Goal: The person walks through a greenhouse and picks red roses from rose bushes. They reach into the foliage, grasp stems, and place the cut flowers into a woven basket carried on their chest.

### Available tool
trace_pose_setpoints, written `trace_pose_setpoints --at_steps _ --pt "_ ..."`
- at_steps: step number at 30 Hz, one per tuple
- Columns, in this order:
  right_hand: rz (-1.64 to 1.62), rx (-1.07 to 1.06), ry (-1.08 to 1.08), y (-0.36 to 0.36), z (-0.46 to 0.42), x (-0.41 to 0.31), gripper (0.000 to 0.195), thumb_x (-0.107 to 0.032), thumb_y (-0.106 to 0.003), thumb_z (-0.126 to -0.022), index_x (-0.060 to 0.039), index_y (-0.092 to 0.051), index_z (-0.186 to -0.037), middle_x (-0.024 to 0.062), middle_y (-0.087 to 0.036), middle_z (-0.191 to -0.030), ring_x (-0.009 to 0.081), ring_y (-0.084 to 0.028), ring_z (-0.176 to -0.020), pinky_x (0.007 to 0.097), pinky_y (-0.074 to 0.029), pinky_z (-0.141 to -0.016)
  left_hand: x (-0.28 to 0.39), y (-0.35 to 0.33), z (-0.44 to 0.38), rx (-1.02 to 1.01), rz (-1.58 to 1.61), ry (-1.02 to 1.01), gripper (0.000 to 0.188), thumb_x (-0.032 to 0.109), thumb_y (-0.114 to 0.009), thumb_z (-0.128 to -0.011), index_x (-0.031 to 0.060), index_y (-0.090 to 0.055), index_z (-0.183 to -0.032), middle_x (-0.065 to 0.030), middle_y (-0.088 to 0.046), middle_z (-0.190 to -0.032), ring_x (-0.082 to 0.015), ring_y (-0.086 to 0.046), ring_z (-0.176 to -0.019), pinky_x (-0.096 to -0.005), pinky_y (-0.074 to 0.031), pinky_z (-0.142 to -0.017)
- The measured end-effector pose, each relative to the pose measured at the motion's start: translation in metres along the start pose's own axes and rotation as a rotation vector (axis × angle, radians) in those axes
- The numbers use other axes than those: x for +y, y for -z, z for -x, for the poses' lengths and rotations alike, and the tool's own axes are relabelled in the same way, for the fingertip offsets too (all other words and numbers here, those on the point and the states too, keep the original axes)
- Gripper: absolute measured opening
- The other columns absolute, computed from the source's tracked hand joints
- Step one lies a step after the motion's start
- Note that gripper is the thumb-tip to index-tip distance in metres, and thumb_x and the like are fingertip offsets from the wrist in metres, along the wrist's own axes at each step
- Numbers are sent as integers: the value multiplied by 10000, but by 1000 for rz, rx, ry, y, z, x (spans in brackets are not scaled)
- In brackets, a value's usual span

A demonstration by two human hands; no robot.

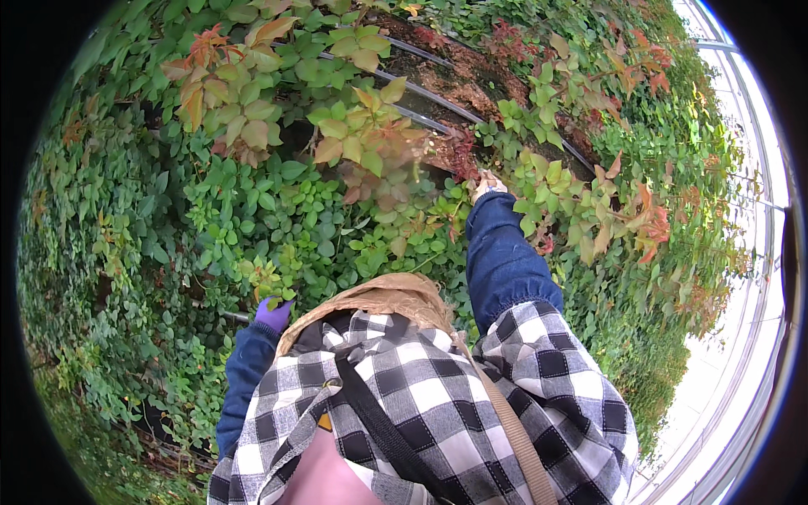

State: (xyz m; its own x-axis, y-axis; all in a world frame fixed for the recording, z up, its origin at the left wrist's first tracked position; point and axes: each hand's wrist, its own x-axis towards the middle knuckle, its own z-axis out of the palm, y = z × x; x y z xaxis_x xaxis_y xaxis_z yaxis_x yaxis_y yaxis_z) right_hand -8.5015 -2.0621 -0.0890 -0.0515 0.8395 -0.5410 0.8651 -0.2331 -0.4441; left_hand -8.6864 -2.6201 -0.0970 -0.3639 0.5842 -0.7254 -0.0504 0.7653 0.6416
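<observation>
My left hand (pixel 275 313), in a purple glove, is low at the left, at a leafy shoot (pixel 273 278) with green and yellowish leaves; leaves partly cover its fingers. My right hand (pixel 487 184), in a pale covering, reaches forward to dark red leaves (pixel 463 154) right of centre. Its fingertips are among the foliage, and whether they grip a stem cannot be told. Both forearms wear dark blue denim sleeves. A tan cloth bag (pixel 379 291) hangs at my front between the arms.
Dense leafy plants (pixel 297 208) surround me on all sides. Metal pipes (pixel 429 91) run past brown growing medium (pixel 467 79) beyond my right hand. Another pipe (pixel 235 315) lies by my left hand. Red-tipped shoots (pixel 653 221) stick out at the right, before a bright glazed structure (pixel 751 252).
</observation>
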Motion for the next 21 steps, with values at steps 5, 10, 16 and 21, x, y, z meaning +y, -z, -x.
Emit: trace_pose_setpoints --at_steps 5,10,16,21 --pt "585 -83 141 -2 -35 48 262 -220 -453 -890 -61 -594 -1043 144 -586 -1040 282 -580 -947 347 -459 -814 54 27 13 14 -166 215 290 133 -565 -842 15 -576 -1107 -131 -660 -896 -264 -625 -854 -323 -460 -763" --pt "434 -172 189 2 -19 61 233 -192 -485 -861 -20 -638 -901 163 -643 -809 286 -628 -802 369 -481 -700 19 25 20 60 171 151 401 62 -526 -866 -45 -468 -1248 -113 -584 -1186 -154 -563 -1049 -255 -403 -934" --pt "-605 148 -61 19 55 31 258 -94 -609 -810 -9 -589 -1053 85 -628 -922 171 -598 -793 288 -498 -675 4 27 17 50 83 93 341 62 -535 -873 -11 -528 -1206 -84 -626 -1103 -127 -567 -1010 -257 -424 -890" --pt "-931 -158 -277 57 116 0 228 -50 -543 -880 -12 -487 -1097 73 -566 -838 154 -565 -655 216 -464 -470 -5 20 11 8 163 24 323 80 -537 -872 -6 -541 -1183 -89 -636 -1083 -142 -585 -976 -260 -433 -873"
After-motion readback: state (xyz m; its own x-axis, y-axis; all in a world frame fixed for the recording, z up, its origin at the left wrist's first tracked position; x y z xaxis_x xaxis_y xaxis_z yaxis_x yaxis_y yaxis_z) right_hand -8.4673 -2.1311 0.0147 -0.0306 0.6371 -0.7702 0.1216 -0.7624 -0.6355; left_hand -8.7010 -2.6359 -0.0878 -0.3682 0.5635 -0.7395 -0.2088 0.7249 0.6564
